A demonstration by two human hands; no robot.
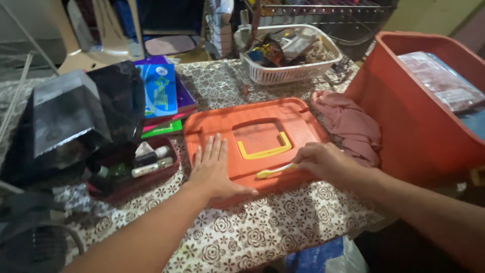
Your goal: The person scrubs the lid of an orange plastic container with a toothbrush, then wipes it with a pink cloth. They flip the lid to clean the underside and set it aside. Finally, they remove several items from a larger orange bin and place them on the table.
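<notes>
Left hand (214, 169) flat on orange lid (252, 141), fingers (211, 149) straight and close together, holding nothing. Right hand (323, 162) pinches yellow toothbrush (275, 171); brush head lies on lid, left of right fingertips. Yellow handle (265, 150) just above brush (between both hands). Pink cloth (348, 124) beyond right fingers, orange bin (419, 121) behind it. Tray (132, 184) of small bottles left of left fingers.
</notes>
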